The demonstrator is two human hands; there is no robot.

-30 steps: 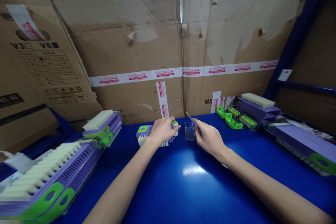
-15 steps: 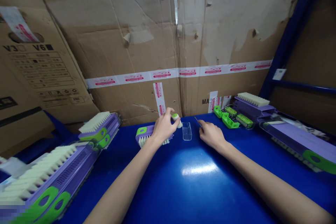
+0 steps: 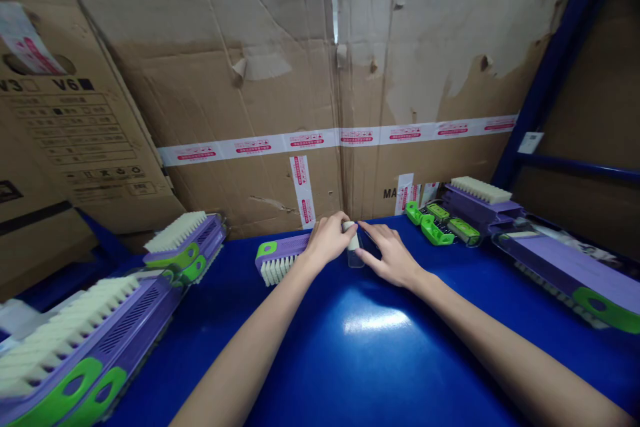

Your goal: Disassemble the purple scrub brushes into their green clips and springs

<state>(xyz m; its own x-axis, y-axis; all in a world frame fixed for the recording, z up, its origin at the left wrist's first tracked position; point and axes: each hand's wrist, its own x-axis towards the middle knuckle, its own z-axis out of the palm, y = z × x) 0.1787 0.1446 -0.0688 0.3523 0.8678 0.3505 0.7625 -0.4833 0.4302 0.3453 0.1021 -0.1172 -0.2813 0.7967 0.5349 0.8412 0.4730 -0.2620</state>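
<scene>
My left hand [image 3: 327, 237] is closed on a small whitish piece [image 3: 353, 238], which had a green top a moment ago. It holds the piece at a clear plastic box [image 3: 356, 261], partly inside or over it; I cannot tell which. Thumb and index finger of my right hand [image 3: 393, 255] reach around the box's right side and touch it. A dark gap or thin object shows between those fingers, too unclear to name. Just left of my left hand, a purple scrub brush [image 3: 285, 253] with white bristles and a green end lies on its side, partly hidden by that hand.
The blue tabletop [image 3: 370, 360] carries more purple brushes [image 3: 115, 320] on the left. To the right lie green clip-like parts [image 3: 437, 230], a purple brush with bristles upward [image 3: 480, 197] and a larger one [image 3: 575, 267]. Cardboard [image 3: 250, 93] walls the back.
My left hand has moved right, bringing the whitish piece to the clear box. My right hand has shifted left and its fingers have spread onto the box.
</scene>
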